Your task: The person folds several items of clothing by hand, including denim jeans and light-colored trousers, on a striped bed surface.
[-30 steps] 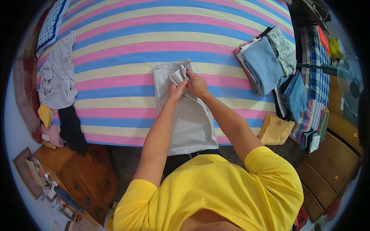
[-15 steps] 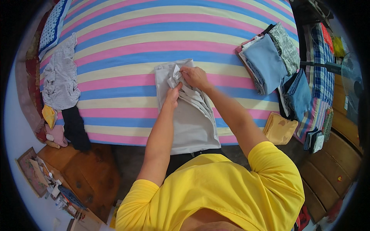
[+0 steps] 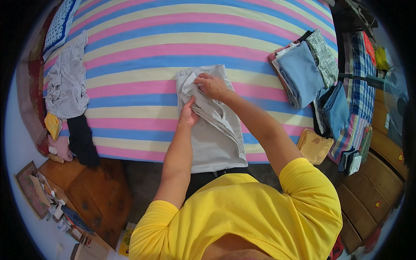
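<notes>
A light grey garment (image 3: 219,151) lies folded into a long panel at the near edge of the bed, its lower end toward me. Its upper layers are bunched into creases, and a paler folded strip stands up near the far end. My left hand (image 3: 188,113) grips the cloth at the left edge of the creased part, thumb on top. Over the far end, the curled fingers of my right hand (image 3: 212,86) close on the cloth beside the pale strip. Part of the fabric under both hands is hidden.
Folded clothes (image 3: 301,69) are stacked at the right of the striped bed sheet (image 3: 143,65), with folded jeans (image 3: 333,106) and a tan folded cloth (image 3: 315,145) nearer. A crumpled grey garment (image 3: 67,82) and black cloth (image 3: 82,141) lie left. A fan (image 3: 394,91) stands far right.
My right hand has shifted slightly left and turned palm-down over the cloth. My left hand has slid a little left and down. The garment's creased upper layers are spread a bit differently.
</notes>
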Demonstrator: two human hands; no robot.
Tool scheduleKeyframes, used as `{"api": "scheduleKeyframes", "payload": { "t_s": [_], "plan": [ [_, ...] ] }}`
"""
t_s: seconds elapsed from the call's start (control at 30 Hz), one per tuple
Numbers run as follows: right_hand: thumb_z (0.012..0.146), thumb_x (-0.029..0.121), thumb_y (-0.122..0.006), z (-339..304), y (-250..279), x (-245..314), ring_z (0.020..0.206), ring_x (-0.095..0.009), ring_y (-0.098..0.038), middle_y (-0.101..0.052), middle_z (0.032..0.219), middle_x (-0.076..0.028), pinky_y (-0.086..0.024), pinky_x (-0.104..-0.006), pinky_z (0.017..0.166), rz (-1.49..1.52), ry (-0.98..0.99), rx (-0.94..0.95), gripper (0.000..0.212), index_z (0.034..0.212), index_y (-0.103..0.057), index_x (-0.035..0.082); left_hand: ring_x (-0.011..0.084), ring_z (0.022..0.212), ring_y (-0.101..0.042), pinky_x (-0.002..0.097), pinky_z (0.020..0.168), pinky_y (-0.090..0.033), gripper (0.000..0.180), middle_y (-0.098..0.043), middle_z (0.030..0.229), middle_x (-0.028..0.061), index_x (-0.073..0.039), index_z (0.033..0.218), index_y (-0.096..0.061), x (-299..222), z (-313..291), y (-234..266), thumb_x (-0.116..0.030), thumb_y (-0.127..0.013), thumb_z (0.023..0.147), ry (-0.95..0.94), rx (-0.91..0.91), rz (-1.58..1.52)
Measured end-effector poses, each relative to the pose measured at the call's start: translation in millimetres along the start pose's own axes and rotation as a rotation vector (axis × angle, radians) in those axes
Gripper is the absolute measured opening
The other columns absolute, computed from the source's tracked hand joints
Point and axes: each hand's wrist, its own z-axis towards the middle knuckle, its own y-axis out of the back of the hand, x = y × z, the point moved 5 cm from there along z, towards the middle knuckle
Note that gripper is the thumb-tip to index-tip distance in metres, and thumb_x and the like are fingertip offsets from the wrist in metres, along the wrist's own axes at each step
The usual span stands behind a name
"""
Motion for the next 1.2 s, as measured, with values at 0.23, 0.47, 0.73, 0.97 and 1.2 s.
{"api": "scheduleKeyframes", "payload": {
  "t_s": [0.23,0.47,0.73,0.97,1.2],
  "plan": [
    [0.079,0.021,-0.049,29,8,-39,0.077,-0.030,-0.060,-0.063,0.090,-0.011,-0.047,-0.0375,0.066,0.823,-0.699,-0.500,0.022,0.093,-0.060,0.009,0.0299,0.116,-0.042,0.0450,0.101,-0.027,0.045,-0.049,0.123,0.0117,-0.004,0.121,-0.044,0,-11,11,-0.025,-0.046,0.081,-0.004,0.027,-0.283],
    [0.079,0.023,-0.047,8,-40,-34,0.068,-0.022,-0.062,-0.063,0.086,-0.014,-0.047,-0.0317,0.059,-0.064,-0.393,0.524,0.031,0.101,-0.057,0.005,0.0302,0.111,-0.046,0.0445,0.099,-0.030,0.044,-0.054,0.115,0.0120,-0.003,0.113,-0.051,4,-20,20,-0.024,-0.048,0.075,-0.057,0.054,-0.404],
    [0.068,0.010,-0.059,31,0,-7,0.087,-0.028,-0.055,-0.058,0.092,-0.010,-0.043,-0.0349,0.078,0.796,-0.303,-0.005,0.031,0.099,-0.061,0.015,0.0230,0.109,-0.048,0.0371,0.095,-0.036,0.045,-0.053,0.117,0.0062,-0.005,0.118,-0.047,6,-1,2,-0.022,-0.059,0.079,-0.142,-0.048,-0.071],
    [0.067,0.012,-0.060,15,8,10,0.091,-0.027,-0.053,-0.058,0.091,-0.011,-0.042,-0.0382,0.081,0.141,0.130,0.062,0.019,0.085,-0.061,0.006,0.0169,0.102,-0.050,0.0324,0.086,-0.038,0.053,-0.055,0.112,0.0020,-0.007,0.119,-0.048,3,-2,-30,-0.019,-0.070,0.073,-0.251,-0.142,0.162],
    [0.071,0.025,-0.061,31,4,-20,0.088,-0.030,-0.053,-0.057,0.091,-0.014,-0.043,-0.0382,0.076,0.290,-0.428,0.315,0.021,0.075,-0.059,0.004,0.0180,0.100,-0.051,0.0329,0.083,-0.041,0.052,-0.054,0.112,0.0042,-0.006,0.119,-0.048,6,6,-21,-0.018,-0.069,0.073,-0.250,-0.101,0.158]
  ]
}}
